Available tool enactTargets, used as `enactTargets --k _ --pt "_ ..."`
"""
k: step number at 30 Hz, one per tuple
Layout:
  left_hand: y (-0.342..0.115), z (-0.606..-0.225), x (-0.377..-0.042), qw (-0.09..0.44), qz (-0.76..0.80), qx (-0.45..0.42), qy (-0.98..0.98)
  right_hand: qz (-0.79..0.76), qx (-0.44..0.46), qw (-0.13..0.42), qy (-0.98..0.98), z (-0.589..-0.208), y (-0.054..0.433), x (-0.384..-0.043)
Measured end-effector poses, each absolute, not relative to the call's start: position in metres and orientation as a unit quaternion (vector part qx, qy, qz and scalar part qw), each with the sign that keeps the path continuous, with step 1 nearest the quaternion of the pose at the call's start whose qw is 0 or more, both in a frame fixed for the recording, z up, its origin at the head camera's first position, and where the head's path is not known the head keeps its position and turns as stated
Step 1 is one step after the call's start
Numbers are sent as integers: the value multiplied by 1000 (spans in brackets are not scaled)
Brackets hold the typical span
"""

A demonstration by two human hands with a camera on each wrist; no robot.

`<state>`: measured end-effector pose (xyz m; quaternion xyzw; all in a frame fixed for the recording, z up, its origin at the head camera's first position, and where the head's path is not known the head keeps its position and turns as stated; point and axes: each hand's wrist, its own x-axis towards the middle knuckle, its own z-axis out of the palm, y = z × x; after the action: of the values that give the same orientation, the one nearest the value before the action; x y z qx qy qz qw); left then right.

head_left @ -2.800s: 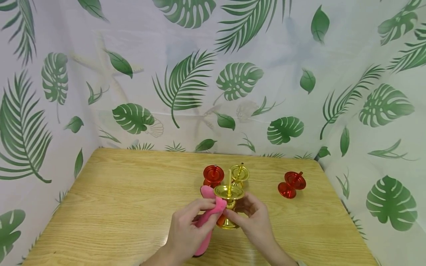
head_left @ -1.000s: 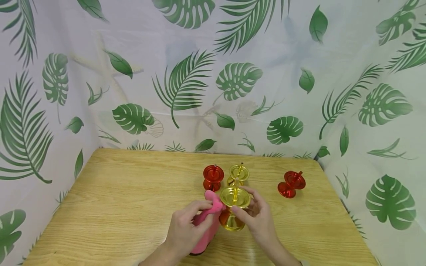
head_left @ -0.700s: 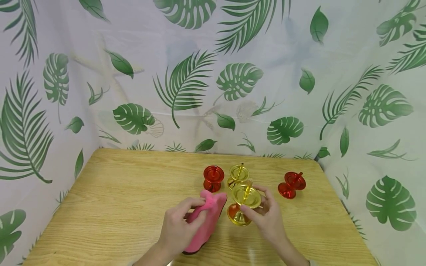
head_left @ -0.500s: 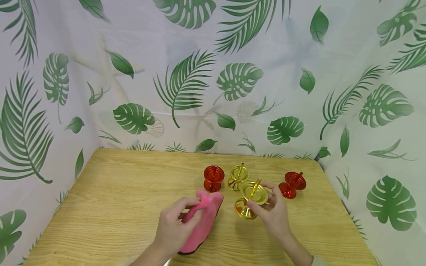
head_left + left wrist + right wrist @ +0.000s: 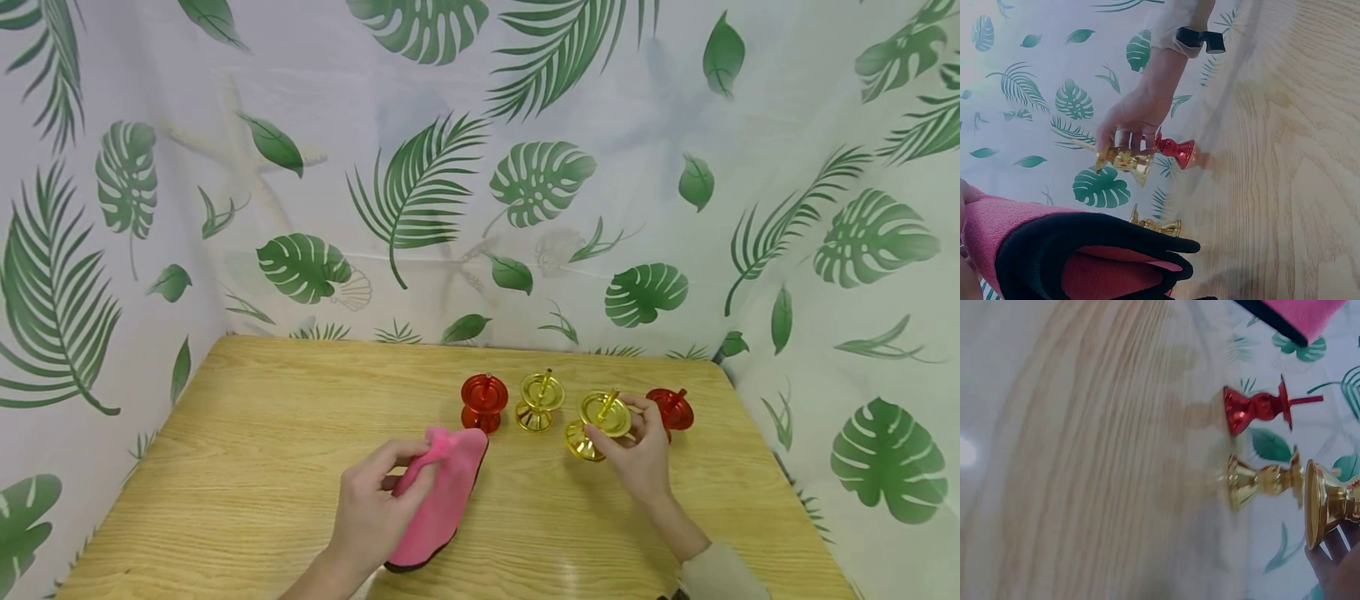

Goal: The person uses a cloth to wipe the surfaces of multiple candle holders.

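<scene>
My right hand (image 5: 643, 446) holds a gold candlestick (image 5: 587, 439) by its stem below the dish, tilted, its spike pointing up and to the right. In the right wrist view the base of this gold candlestick (image 5: 1317, 503) is lifted off the table. My left hand (image 5: 378, 500) pinches a pink cloth (image 5: 442, 508) with dark edging, which hangs folded in front of it. The left wrist view shows the cloth (image 5: 1029, 231) close up, with its black border curled over. My right hand (image 5: 1138, 115) appears beyond it.
A red candlestick (image 5: 483, 404) and a second gold candlestick (image 5: 538, 404) stand side by side behind the cloth. Another red candlestick (image 5: 675, 410) is partly hidden behind my right hand. The wooden table (image 5: 300, 417) ends at a leaf-print curtain (image 5: 420, 300).
My right hand has carried the gold candlestick away from the cloth, to the right and toward the back. My left hand has drawn the cloth left and closer to me.
</scene>
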<state>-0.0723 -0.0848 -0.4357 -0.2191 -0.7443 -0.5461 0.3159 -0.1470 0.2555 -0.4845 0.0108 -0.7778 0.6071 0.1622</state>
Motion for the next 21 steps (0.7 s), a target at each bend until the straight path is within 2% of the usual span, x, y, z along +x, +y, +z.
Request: enactTargets --k 13,21 --pt "-89 -430 -76 319 -551 -206 -743 548 -75 72 -830 -512 275 -184" --pt "-90 -429 -77 317 -552 -205 -743 517 -99 55 -848 -526 280 -200"
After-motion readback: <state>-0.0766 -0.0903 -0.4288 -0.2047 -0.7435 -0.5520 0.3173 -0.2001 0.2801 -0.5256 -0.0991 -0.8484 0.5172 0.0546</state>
